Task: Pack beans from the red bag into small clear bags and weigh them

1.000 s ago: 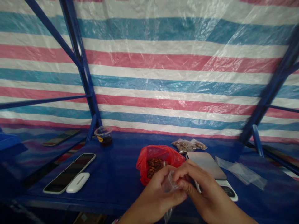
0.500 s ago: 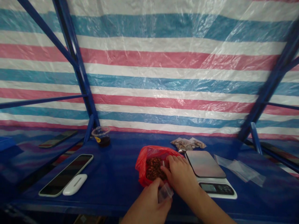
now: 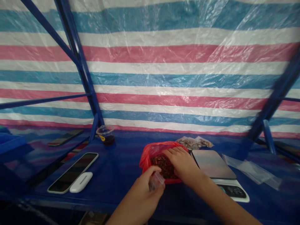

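A red plastic bag [image 3: 145, 156] stands with its mouth open on the blue table, holding small brown dried pieces [image 3: 161, 165] whose kind I cannot make out. My right hand [image 3: 184, 161] reaches into it from the right, fingers together and bent down over the pieces; the thumb and whatever the fingers grip are hidden. Just in front of the red bag, my left hand [image 3: 146, 193] is closed on a small clear zip bag [image 3: 156, 181], pinched between thumb and fingers with its mouth toward the red bag.
Right of the red bag sits a kitchen scale [image 3: 214, 164], with flat clear bags [image 3: 255, 172] beyond it. Behind lie several filled small bags [image 3: 194, 142]. At left are a phone [image 3: 73, 172], a white earbud case [image 3: 81, 182] and a plastic cup [image 3: 106, 136] of dark liquid.
My right hand has gone from a bent-thumb grip with something clear to lying over the brown pieces. The left hand has shifted slightly left with the zip bag. The view has turned a little left.
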`<state>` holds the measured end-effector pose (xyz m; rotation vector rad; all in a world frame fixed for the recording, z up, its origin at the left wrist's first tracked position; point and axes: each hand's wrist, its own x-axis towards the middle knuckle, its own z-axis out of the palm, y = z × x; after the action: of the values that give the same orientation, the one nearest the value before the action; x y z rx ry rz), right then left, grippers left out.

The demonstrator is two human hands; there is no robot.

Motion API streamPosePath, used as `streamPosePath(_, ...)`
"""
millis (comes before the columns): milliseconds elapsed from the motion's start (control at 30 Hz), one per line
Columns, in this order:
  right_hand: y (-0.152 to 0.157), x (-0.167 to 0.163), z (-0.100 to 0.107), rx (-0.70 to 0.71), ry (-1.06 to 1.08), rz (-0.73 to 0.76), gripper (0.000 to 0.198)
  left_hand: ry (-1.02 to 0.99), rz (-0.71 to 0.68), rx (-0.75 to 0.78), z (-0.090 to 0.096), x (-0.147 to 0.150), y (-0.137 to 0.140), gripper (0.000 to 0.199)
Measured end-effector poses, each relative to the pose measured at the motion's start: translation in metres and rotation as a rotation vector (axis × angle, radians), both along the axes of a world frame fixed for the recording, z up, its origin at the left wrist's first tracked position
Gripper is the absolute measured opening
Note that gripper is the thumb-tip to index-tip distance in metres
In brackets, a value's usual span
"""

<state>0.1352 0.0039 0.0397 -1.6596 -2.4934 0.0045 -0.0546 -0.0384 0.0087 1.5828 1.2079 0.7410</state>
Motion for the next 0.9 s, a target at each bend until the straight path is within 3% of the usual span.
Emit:
streamPosePath(200, 0.013, 0.004, -0.002, -0.01, 0.018, 0.047, 0.07, -0.172, 0.348, 0.232, 0.015, -0.008, 0.024, 0.065)
streamPosePath(300, 0.015, 0.005, -0.005, -0.017, 0.032, 0.062, 0.076, -0.103, 0.487, 0.314, 0.0, -0.008, 0.036, 0.064)
streamPosePath(400, 0.02, 0.002, -0.008, -0.017, 0.072, 0.093, 0.075, -0.062, 0.579, 0.283, -0.026, -0.004, 0.048, 0.043)
streamPosePath(567, 0.034, -0.005, -0.019, -0.012, 0.166, 0.147, 0.072, -0.18, 0.45, 0.176, -0.048, 0.008, 0.062, 0.028)
streamPosePath(900, 0.028, -0.002, -0.025, -0.052, 0.303, 0.116, 0.07, -0.35, 0.505, 0.04, -0.028, 0.011, 0.066, 0.03)
